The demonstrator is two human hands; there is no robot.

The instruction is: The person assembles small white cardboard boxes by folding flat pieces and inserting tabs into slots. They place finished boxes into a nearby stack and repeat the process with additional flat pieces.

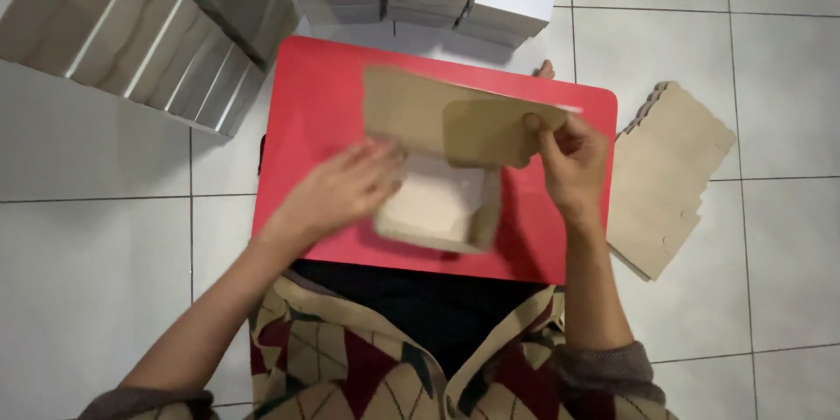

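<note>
Keep your left hand (346,185) pressed flat, fingers spread, on the half-folded cardboard box (437,201) on the red tabletop (315,96) while your right hand (570,164) pinches the rounded flap (486,133), folding it squarely along the crease.

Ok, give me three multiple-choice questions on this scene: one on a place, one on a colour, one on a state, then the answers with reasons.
1. Where does the stack of flat brown cardboard blanks lie?
A. on the tiled floor, right of the table
B. on the table
C. on the person's lap

2. What colour is the small rectangular table top?
A. blue
B. red
C. white

3. What state is the brown cardboard box in?
A. lying flat, untouched
B. closed and stacked
C. partly folded, lid open

Answers: 1 A, the blanks rest on tiles beside the table's right edge. 2 B, its bare surface shows red. 3 C, the right hand has a grip on the lid flap while the left hand presses the tray.
</note>
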